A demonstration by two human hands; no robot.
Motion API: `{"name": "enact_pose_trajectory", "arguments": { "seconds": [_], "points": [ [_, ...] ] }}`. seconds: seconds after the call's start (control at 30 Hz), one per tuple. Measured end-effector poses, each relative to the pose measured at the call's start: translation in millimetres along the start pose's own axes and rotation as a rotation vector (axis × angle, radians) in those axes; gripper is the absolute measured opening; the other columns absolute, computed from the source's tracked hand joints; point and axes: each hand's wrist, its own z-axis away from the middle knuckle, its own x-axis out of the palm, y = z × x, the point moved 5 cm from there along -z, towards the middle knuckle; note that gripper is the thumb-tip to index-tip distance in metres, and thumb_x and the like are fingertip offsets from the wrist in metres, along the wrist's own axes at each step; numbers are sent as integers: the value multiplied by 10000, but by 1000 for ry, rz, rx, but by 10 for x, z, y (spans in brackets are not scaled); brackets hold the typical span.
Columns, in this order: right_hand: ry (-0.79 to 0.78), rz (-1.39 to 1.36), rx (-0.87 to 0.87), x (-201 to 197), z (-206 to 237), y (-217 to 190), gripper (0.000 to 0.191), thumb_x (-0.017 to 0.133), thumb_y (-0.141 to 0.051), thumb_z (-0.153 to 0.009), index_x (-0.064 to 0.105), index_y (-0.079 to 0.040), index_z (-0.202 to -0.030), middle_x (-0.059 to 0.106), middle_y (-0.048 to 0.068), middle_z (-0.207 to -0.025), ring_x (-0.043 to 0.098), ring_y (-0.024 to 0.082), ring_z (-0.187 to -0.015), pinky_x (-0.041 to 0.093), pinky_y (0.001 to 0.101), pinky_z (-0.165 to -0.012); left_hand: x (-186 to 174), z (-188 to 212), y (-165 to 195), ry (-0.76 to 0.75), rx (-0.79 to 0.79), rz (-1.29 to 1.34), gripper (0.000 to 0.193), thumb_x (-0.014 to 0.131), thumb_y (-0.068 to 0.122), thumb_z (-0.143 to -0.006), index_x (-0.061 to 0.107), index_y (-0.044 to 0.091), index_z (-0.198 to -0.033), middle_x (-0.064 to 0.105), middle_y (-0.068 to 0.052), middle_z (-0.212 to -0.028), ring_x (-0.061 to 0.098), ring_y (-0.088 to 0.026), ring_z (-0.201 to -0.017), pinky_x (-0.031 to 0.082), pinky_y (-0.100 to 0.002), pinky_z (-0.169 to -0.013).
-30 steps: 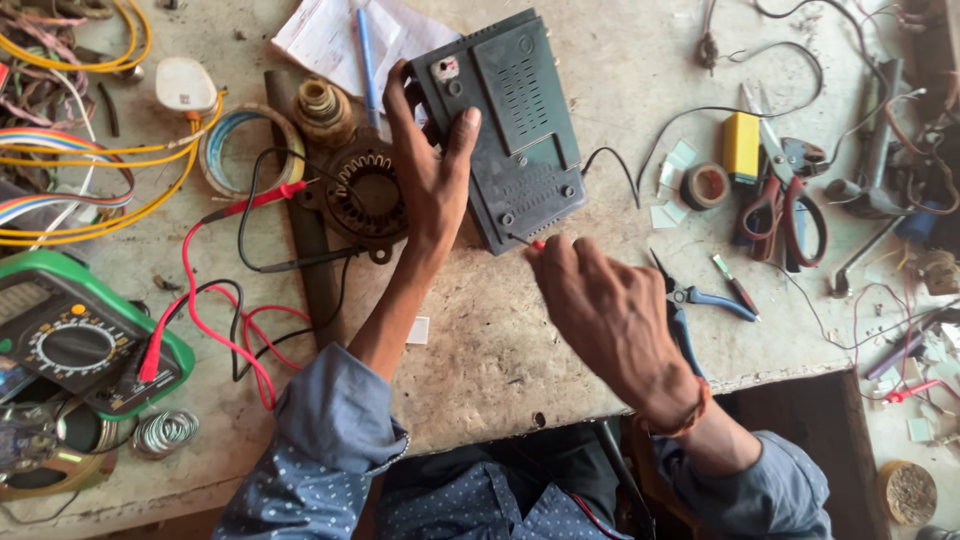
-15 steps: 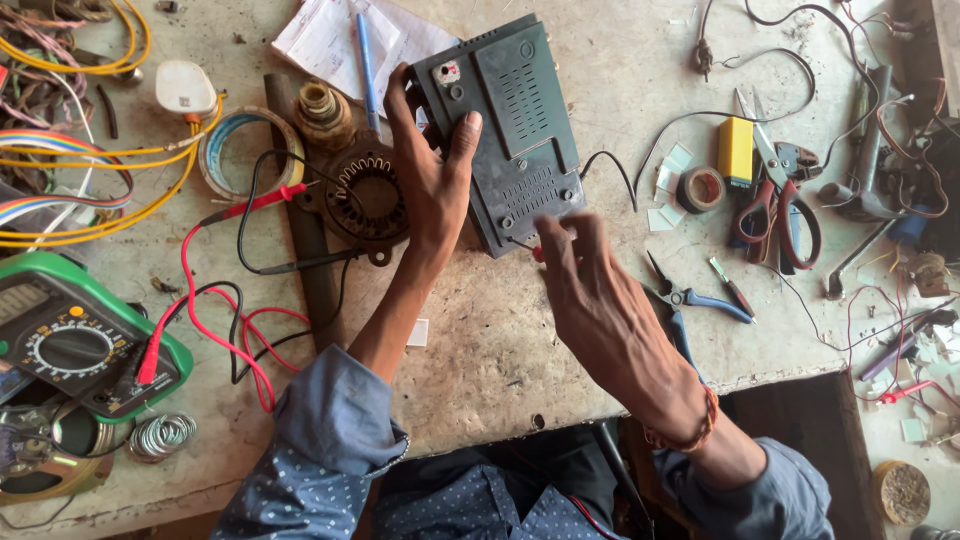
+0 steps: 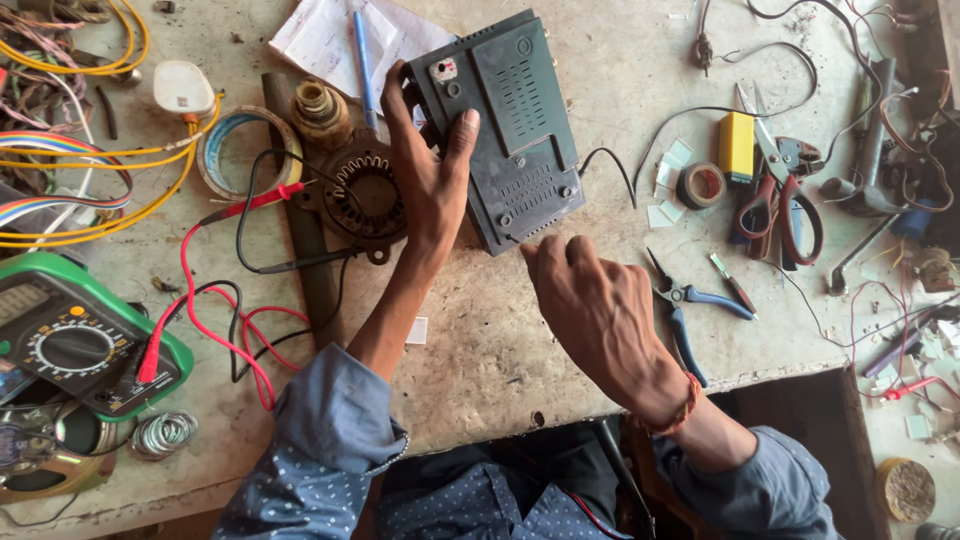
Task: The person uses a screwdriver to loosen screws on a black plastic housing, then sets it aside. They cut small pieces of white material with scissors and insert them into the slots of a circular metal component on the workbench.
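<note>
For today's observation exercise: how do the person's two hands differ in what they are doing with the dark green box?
The left hand lies flat on the dark green box, fingers spread, gripping its edge. The right hand is curled, fingertips at the box's lower corner, not gripping. Both come from blue dotted sleeves.

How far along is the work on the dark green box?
Done: the dark green box lies underside up on the bench, multimeter leads laid out. In hand: the left hand steadies the box; the right hand works at its near edge. Left: the casing looks closed; pliers lie unused.
</note>
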Motion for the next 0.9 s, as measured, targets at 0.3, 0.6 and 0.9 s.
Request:
{"name": "enact_pose_trajectory", "arguments": {
  "seconds": [0.3,0.6,0.9],
  "points": [
    [234,-74,14,-62,-6,-65,184,526,-170,-1083,535,3,-1144,525,108,-952,498,144,-470,381,336,-371,-13,-6,-18,16,51,-47,817,719,358,-1056,228,46,-1631,453,-268,-1560,562,-381,-1413,546,-517,-1170],
    [629,-348,-328,-363,220,-135,83,488,-9,-1063,499,26,-1137,472,160,-890,546,299,-699,450,405,-582,13,-8,24,14,48,-42,785,716,322,-1066,232,73,-1631,491,-246,-1532,565,-354,-1408,535,-502,-1175],
    [346,-228,-19,-76,83,-15,203,515,-235,-1108,521,-44,-1039,557,118,-918,591,248,-649,449,393,-545,46,26,51,-8,32,-42,776,718,336,-1065,253,79,-1630,527,-222,-1437,596,-311,-1321,549,-486,-1166]
  ]
}}
